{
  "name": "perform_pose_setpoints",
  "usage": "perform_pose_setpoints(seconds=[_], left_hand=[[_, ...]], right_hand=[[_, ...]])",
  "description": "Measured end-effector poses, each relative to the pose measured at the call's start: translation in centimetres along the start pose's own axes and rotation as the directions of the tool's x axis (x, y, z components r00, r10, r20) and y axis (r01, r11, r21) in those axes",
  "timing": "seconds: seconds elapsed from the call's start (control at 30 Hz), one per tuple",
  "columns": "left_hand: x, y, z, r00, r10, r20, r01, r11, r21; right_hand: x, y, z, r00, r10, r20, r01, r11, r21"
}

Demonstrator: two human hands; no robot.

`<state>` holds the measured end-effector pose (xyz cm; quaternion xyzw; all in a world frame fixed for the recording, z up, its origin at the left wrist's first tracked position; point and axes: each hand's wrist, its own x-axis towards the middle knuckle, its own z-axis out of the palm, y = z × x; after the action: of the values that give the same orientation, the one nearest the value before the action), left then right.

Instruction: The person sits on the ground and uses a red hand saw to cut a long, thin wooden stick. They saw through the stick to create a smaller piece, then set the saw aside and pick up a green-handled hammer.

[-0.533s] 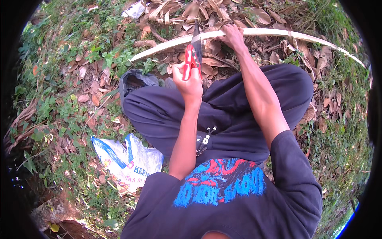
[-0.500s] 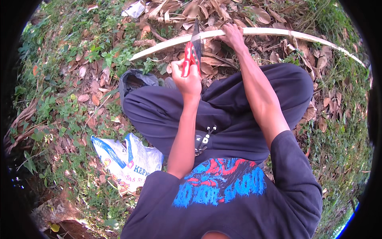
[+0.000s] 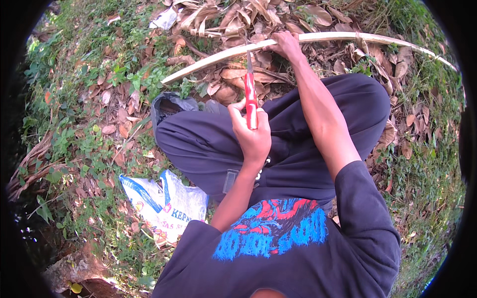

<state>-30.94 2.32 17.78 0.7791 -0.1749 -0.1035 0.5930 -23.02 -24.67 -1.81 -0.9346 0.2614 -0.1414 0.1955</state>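
Observation:
My left hand (image 3: 252, 134) is wrapped around the red handle of a hand saw (image 3: 250, 97), in front of my crossed legs. The saw's dark blade points away from me, seen nearly edge-on, and meets a long pale wooden strip (image 3: 343, 36). That strip lies crosswise beyond my knees, and its ends reach far left and far right. Just right of the blade, my right hand (image 3: 286, 44) grips the strip from above. Fingers of the right hand are partly hidden. How deep the blade sits in the wood cannot be made out.
Dry brown leaves (image 3: 233, 22) pile up beyond the strip, with green weeds around. A white and blue plastic sack (image 3: 164, 201) lies by my left hip. A dark plastic bag (image 3: 171, 103) rests beside my left knee. A scrap of white plastic (image 3: 165, 19) lies farther off.
My left hand has drawn the saw back toward my body and slightly right, and its blade has turned more edge-on. The right hand still holds the strip, shifted slightly left.

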Motion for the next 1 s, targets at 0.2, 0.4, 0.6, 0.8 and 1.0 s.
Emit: perform_pose_setpoints(seconds=[0.2,0.4,0.6,0.8,1.0], left_hand=[[1.0,5.9,-5.9,0.995,-0.092,0.028,0.096,0.921,-0.378],[2.4,7.7,-10.4,0.985,-0.17,0.015,0.157,0.87,-0.468],[2.3,6.9,-12.5,0.976,-0.217,-0.025,0.178,0.859,-0.48],[3.2,5.5,-13.6,0.973,-0.23,-0.028,0.175,0.81,-0.56],[3.9,5.1,-12.6,0.979,-0.201,0.004,0.176,0.843,-0.509]], right_hand=[[-0.6,0.3,0.1,0.997,0.04,-0.063,-0.039,0.999,0.008],[-1.0,-1.7,-0.9,0.99,-0.138,0.013,0.138,0.99,-0.017],[1.4,-0.7,-1.8,0.954,-0.077,0.29,0.061,0.996,0.063],[1.8,0.0,-1.3,0.97,-0.103,0.22,0.104,0.995,0.008],[1.9,-0.2,-1.6,0.952,-0.068,0.299,0.054,0.997,0.057]])
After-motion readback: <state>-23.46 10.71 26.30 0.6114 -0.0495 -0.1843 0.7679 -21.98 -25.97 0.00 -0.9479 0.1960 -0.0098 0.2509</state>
